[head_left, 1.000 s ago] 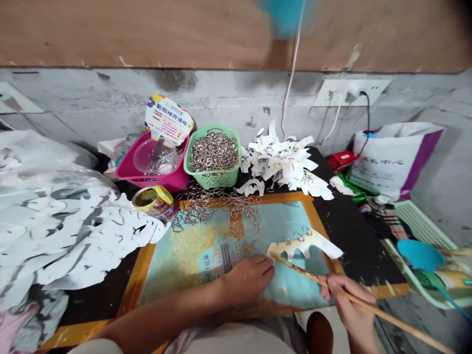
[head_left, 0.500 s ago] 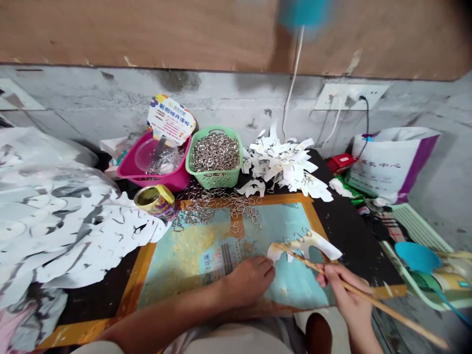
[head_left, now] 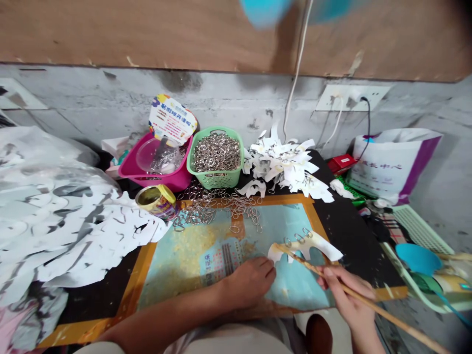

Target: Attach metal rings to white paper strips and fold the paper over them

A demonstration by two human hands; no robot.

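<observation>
A white paper cutout (head_left: 317,247) with metal rings clipped along its top edge lies on the blue and orange board (head_left: 173,255). My left hand (head_left: 250,281) rests curled on the board, fingertips at the cutout's left end. My right hand (head_left: 348,295) grips a long thin wooden stick (head_left: 372,307); its tip lies on the cutout. Loose metal rings (head_left: 217,209) are scattered at the board's far edge. A green basket (head_left: 216,158) behind them is full of rings.
A heap of white cutouts (head_left: 283,164) lies beside the green basket. A large pile of paper shapes (head_left: 62,231) fills the left side. A pink tub (head_left: 162,162), a yellow tape roll (head_left: 155,199), a white and purple bag (head_left: 393,160) and a green tray (head_left: 424,250) surround the board.
The stick's tip and my right hand have shifted slightly right and up along the cutout. My left hand has barely moved.
</observation>
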